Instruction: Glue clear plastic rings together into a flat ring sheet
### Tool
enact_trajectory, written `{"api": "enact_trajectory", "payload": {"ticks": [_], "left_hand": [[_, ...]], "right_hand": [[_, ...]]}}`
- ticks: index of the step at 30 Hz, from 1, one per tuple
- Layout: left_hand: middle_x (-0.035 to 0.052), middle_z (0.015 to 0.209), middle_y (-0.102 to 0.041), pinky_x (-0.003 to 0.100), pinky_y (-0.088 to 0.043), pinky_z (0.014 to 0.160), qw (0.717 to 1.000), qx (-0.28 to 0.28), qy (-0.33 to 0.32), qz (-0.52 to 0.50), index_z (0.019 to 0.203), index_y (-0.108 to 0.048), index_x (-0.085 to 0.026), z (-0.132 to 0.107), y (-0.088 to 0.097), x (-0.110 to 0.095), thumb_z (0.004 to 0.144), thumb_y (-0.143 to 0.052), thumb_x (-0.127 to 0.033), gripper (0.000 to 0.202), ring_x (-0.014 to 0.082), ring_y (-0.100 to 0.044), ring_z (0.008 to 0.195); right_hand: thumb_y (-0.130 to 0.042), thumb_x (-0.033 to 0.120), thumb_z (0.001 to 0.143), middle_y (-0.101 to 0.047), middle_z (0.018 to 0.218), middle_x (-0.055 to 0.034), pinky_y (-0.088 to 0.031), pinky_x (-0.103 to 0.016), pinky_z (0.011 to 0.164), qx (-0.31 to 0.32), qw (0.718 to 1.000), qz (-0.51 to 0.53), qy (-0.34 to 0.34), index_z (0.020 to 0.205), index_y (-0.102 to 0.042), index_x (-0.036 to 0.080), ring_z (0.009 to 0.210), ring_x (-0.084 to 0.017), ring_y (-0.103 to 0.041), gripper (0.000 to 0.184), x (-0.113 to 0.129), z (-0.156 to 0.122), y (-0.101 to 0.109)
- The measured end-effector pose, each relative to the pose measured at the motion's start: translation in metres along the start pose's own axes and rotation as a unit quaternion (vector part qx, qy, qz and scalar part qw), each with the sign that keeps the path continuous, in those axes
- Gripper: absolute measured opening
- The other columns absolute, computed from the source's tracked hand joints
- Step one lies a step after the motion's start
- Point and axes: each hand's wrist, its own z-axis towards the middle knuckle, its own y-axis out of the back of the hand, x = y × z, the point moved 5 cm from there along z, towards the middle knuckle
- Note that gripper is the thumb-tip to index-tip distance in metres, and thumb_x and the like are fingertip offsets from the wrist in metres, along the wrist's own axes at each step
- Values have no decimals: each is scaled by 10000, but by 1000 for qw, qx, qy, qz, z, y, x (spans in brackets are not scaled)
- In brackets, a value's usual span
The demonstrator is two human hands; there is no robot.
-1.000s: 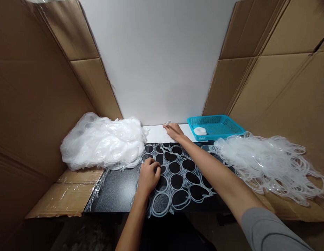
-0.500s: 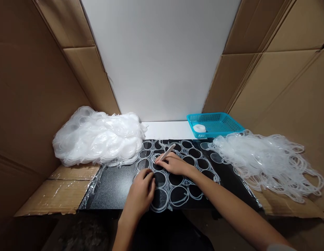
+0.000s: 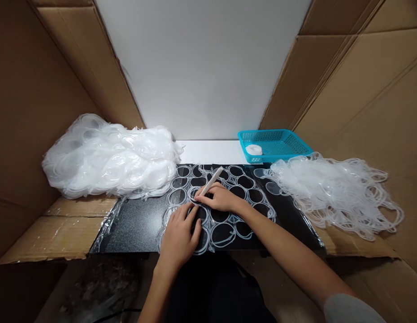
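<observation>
A clear plastic sheet with rows of round rings (image 3: 223, 234) lies flat on the black table top (image 3: 134, 229). My right hand (image 3: 217, 197) grips a slim white pen-like tool (image 3: 212, 180), slanted with its upper end away to the right. Its lower tip is hidden by the fingers, over a ring near the sheet's left middle. My left hand (image 3: 182, 233) rests palm down on the sheet's near left part, fingers stretched out and thumb apart. Its fingertips are close to the right hand's fingers.
A large heap of clear plastic sheets (image 3: 110, 159) stands at the left. At the right lies a looser pile of ring-holed plastic (image 3: 329, 188). Behind it, a blue basket (image 3: 279, 157) holds a white round piece (image 3: 254, 150). Cardboard walls (image 3: 356, 89) rise on both sides.
My left hand's fingers have stretched forward, closer to the right hand. The right hand still holds the tool at about the same ring. The whole view has shifted slightly.
</observation>
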Motion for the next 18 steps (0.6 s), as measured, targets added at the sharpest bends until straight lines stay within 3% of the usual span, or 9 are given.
{"api": "enact_trajectory", "payload": {"ticks": [4, 7, 9, 13, 18], "left_hand": [[120, 1426, -638, 538, -505, 1110, 1000, 6, 20, 23, 1441, -591, -224, 2, -2, -1, 1034, -530, -279, 415, 318, -605, 1312], [122, 1438, -630, 533, -489, 1125, 999, 8, 31, 34, 1429, -588, -222, 2, -3, -2, 1033, -532, -291, 406, 318, -593, 1332], [129, 1451, -621, 535, -481, 1130, 999, 11, 34, 41, 1422, -584, -211, 2, -3, -2, 1036, -532, -301, 400, 322, -581, 1345], [145, 1450, -619, 550, -476, 1126, 998, 12, 37, 51, 1427, -574, -190, 1, -4, 0, 1038, -534, -319, 411, 335, -567, 1357], [147, 1453, -615, 550, -477, 1125, 999, 5, 32, 36, 1449, -560, -187, 0, -4, 1, 1036, -549, -325, 436, 334, -563, 1360]], "right_hand": [[-592, 320, 1053, -829, 1056, -38, -559, -341, 944, 15, 993, -37, 111, 1026, -812, 240, 995, -199, -760, 236, 10, -3, 1], [-514, 301, 1095, -831, 973, -47, -540, -374, 886, 7, 966, -133, 223, 1096, -787, 207, 887, -197, -755, 288, 17, -6, -4], [-492, 291, 1110, -834, 965, -55, -524, -387, 870, -14, 946, -189, 263, 1138, -770, 195, 860, -197, -752, 295, 18, -8, -8], [-488, 282, 1117, -835, 1021, -82, -521, -394, 875, -39, 935, -219, 275, 1172, -757, 180, 876, -198, -757, 293, 19, -9, -13], [-521, 299, 1086, -834, 1065, -62, -547, -394, 941, -17, 979, -103, 173, 1113, -797, 225, 965, -207, -766, 287, 14, -5, -12]]}}
